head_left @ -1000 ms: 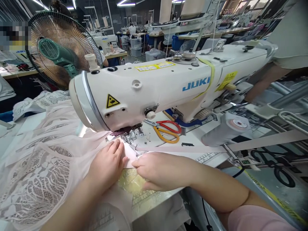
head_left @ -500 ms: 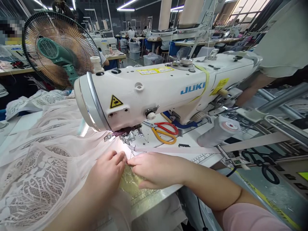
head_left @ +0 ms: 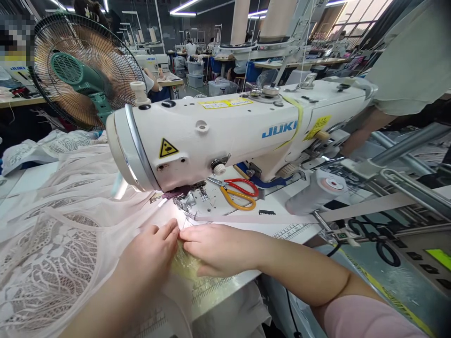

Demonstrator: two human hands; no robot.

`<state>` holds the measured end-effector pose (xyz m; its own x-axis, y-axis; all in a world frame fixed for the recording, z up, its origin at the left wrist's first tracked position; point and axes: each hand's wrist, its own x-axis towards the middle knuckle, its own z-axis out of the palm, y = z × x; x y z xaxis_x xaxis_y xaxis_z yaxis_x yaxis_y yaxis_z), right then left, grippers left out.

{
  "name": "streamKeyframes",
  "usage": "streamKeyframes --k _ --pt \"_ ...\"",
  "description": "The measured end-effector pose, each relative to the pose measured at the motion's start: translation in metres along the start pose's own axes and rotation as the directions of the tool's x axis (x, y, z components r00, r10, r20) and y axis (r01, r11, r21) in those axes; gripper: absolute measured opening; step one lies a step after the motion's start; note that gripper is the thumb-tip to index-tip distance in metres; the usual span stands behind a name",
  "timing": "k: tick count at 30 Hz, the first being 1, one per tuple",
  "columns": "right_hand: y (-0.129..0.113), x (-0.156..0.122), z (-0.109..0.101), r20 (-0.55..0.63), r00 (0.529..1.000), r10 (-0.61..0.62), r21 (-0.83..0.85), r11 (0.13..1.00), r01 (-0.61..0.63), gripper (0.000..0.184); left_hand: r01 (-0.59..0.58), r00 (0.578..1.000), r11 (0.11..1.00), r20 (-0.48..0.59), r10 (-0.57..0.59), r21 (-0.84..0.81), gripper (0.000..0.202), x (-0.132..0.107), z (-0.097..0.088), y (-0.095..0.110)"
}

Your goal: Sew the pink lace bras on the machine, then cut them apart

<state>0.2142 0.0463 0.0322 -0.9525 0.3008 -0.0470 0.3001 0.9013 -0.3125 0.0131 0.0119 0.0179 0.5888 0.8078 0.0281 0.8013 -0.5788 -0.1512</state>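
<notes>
My left hand [head_left: 150, 256] lies on pale pink lace fabric [head_left: 59, 244], fingertips pinched on its edge just in front of the needle area. My right hand [head_left: 214, 249] meets it from the right, fingers closed on the same fabric edge over a yellowish taped patch of the table. A narrow pink tape strip [head_left: 253, 218] runs from the presser foot [head_left: 188, 202] off to the right. The white JUKI sewing machine [head_left: 229, 131] stands right behind both hands.
Red and yellow scissors [head_left: 239, 192] lie on the machine bed. A thread cone [head_left: 313, 195] lies on its side at the right. A green fan [head_left: 81, 70] stands at the back left. Another person's arm [head_left: 369, 126] reaches in at the far right.
Both hands have slid a little toward me and to the left, drawing the fabric edge back from the presser foot; their fingertips have come together.
</notes>
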Motion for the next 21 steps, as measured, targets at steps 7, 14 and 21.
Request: streamKeyframes --k 7,14,21 --pt "0.000 -0.001 0.001 0.008 1.000 -0.011 -0.052 0.999 0.011 0.034 -0.028 0.999 0.999 0.030 0.027 0.036 0.036 -0.003 0.003 -0.001" --pt "-0.001 0.002 0.001 0.013 1.000 -0.023 -0.046 0.999 0.024 0.030 -0.004 1.000 0.997 0.012 0.005 -0.074 0.045 -0.004 0.009 -0.012" --pt "0.000 0.001 0.002 0.021 0.999 -0.034 -0.017 0.999 0.035 0.026 -0.022 1.000 0.976 0.013 0.025 -0.216 0.057 -0.004 0.013 -0.031"
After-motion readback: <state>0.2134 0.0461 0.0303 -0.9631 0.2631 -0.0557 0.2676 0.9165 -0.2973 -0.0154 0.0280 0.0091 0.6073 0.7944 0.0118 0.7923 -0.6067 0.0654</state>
